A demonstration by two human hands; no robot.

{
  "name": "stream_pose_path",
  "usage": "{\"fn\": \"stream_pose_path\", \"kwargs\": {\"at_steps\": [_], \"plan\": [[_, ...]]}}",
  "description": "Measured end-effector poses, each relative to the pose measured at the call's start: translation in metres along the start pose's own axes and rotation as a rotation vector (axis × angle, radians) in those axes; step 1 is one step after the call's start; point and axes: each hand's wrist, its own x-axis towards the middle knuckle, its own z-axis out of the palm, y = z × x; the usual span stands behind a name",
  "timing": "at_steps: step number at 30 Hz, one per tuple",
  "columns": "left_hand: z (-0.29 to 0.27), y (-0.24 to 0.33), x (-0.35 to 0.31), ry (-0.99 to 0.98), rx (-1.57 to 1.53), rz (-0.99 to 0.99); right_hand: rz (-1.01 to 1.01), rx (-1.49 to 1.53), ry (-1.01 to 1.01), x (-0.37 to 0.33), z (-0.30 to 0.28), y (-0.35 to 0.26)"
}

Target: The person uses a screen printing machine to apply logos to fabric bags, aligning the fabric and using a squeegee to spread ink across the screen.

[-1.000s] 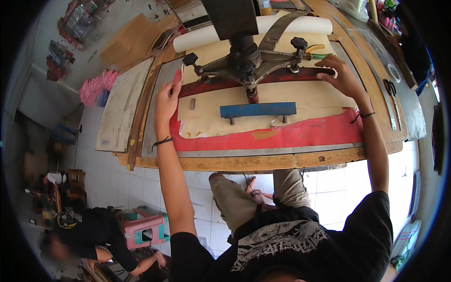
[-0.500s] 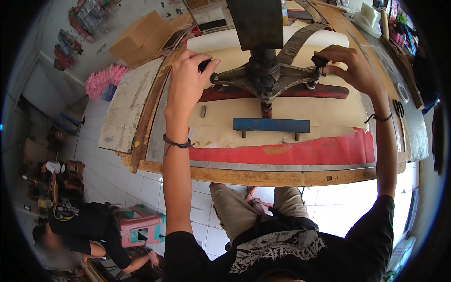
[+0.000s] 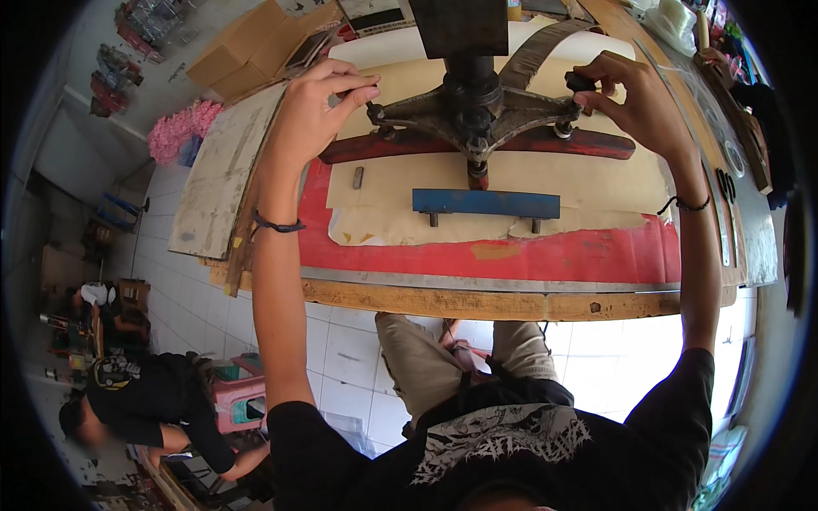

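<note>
A cast metal bracket (image 3: pixel 477 119) with spreading arms hangs on a dark column (image 3: pixel 460 34) over the worktable. My right hand (image 3: pixel 635 102) pinches a black knob (image 3: pixel 581 82) at the bracket's right end. At the left end, my left hand (image 3: pixel 311 111) is closed, thumb against fingers, just beside the arm tip; what it holds, if anything, is hidden. Beneath the arms runs a long red-and-black bar (image 3: pixel 511 143). Nearer me, a blue bar (image 3: pixel 486 203) with two pegs and a small grey metal piece (image 3: pixel 358 177) lie on a cream sheet (image 3: pixel 383 200).
A red sheet (image 3: pixel 545 260) lies under the cream one, near the table's wooden edge (image 3: pixel 409 298). Black-handled scissors (image 3: pixel 726 186) lie at the right. Boards (image 3: pixel 226 170) and a cardboard box (image 3: pixel 247 51) stand left. Another person (image 3: pixel 153 400) works at lower left.
My left hand has shifted left, and the black knob it gripped no longer shows. More of the red sheet shows at the left. My right hand stays at its knob.
</note>
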Motion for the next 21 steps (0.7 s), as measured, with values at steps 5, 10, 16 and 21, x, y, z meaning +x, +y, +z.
{"fn": "stream_pose_path", "kwargs": {"at_steps": [5,10,16,21], "plan": [[-0.003,0.034,0.018,-0.275,0.312,-0.297,-0.022,-0.060,-0.180,0.011,-0.011,0.007],[0.001,0.023,0.010,-0.372,0.375,-0.209,0.016,-0.077,-0.143,0.011,-0.013,-0.002],[-0.007,0.021,0.010,-0.318,0.259,-0.056,0.148,-0.123,-0.054,0.007,-0.003,-0.016],[-0.010,0.000,0.006,-0.280,0.031,0.069,0.252,-0.126,-0.015,0.008,0.003,-0.023]]}}
